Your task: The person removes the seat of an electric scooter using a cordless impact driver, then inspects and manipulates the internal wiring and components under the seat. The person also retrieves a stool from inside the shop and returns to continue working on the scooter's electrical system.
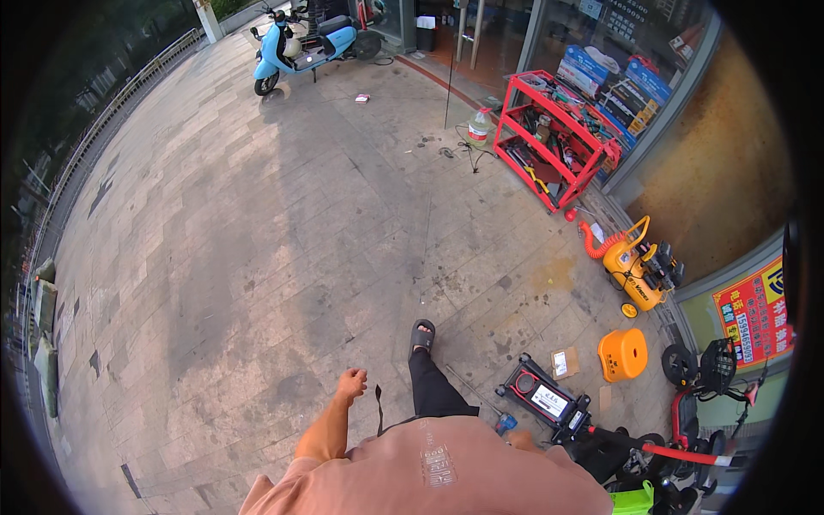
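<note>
My left hand hangs out over the pavement with its fingers curled in, and no object shows in it. Close by my body on the other side, my right hand is partly hidden by my shirt. It appears closed on a blue cordless drill, whose grip I see only in part. A long thin rod runs forward from the drill over the paving. Just right of the drill lies a black floor jack with a white label and a red-and-black handle.
An orange stool and a piece of cardboard lie beyond the jack. Further off are a yellow air compressor with a red coiled hose, a red tool cart and a clear jug. A blue scooter is parked far ahead.
</note>
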`<action>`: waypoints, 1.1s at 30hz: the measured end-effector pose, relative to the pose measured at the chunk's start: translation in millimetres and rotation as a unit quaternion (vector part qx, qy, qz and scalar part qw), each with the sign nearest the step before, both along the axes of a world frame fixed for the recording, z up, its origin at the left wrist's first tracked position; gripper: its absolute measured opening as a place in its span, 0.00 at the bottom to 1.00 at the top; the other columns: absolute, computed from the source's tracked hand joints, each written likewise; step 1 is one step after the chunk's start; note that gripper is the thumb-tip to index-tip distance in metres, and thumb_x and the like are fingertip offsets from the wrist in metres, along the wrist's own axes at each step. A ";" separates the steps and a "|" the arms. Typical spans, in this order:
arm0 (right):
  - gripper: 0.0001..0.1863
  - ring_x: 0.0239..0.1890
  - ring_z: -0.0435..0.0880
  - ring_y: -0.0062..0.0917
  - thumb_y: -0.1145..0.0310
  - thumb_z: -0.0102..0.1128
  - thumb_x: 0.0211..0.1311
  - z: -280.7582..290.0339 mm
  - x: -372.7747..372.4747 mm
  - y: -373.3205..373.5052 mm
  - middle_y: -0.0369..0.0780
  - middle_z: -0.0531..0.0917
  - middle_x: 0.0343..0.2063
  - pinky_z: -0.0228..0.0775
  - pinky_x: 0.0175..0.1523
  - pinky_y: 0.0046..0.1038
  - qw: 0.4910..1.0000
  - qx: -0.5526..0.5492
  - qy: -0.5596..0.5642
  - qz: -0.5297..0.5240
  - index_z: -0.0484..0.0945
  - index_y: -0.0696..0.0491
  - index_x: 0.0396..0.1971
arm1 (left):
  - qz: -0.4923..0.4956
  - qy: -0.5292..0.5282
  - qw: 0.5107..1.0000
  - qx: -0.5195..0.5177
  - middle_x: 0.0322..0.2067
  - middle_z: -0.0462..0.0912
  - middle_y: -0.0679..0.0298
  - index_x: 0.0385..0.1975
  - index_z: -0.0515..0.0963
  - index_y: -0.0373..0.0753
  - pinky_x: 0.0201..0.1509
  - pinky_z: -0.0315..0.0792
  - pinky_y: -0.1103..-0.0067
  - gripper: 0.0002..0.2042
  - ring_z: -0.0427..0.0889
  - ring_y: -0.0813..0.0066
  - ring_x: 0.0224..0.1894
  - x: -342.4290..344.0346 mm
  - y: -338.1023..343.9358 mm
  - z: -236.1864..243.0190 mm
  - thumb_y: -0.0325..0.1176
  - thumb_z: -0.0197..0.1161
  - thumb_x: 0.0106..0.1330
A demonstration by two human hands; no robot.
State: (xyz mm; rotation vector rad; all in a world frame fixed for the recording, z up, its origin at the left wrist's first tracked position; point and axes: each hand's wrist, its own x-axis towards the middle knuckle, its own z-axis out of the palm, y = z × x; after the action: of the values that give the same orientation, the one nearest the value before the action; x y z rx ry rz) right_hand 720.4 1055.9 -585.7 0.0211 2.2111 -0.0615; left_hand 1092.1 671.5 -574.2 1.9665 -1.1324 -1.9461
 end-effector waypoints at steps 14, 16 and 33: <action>0.13 0.40 0.83 0.36 0.68 0.58 0.50 72.0 -206.4 -861.1 0.46 0.84 0.33 0.74 0.46 0.33 0.892 -0.344 0.055 0.287 0.79 0.54 0.37 | 0.381 -0.032 0.924 0.016 0.36 0.79 0.54 0.51 0.68 0.37 0.27 0.77 0.68 0.18 0.79 0.64 0.26 15.9 -343.3 -21.8 0.43 0.55 0.69; 0.12 0.38 0.83 0.34 0.68 0.57 0.52 93.9 -196.6 -973.1 0.46 0.84 0.32 0.74 0.45 0.32 0.854 -0.438 0.067 0.273 0.79 0.55 0.37 | 0.328 -0.062 0.939 0.084 0.34 0.80 0.54 0.52 0.69 0.37 0.29 0.78 0.62 0.19 0.81 0.58 0.30 -5.8 -391.1 -35.7 0.44 0.55 0.69; 0.27 0.48 0.82 0.37 0.50 0.58 0.59 -29.3 -380.1 -1137.1 0.54 0.83 0.42 0.71 0.53 0.36 0.999 0.030 -0.009 -0.045 0.81 0.60 0.44 | 0.115 0.073 0.975 -0.175 0.26 0.76 0.64 0.44 0.73 0.34 0.22 0.66 0.80 0.13 0.73 0.76 0.21 -347.2 -1272.1 64.8 0.36 0.59 0.65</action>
State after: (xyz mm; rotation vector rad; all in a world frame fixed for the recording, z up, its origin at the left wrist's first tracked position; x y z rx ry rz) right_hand 340.3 -81.3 -615.1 0.1530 2.1920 -0.0446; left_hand 744.9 -600.5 -509.4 1.6586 -1.0685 -1.6159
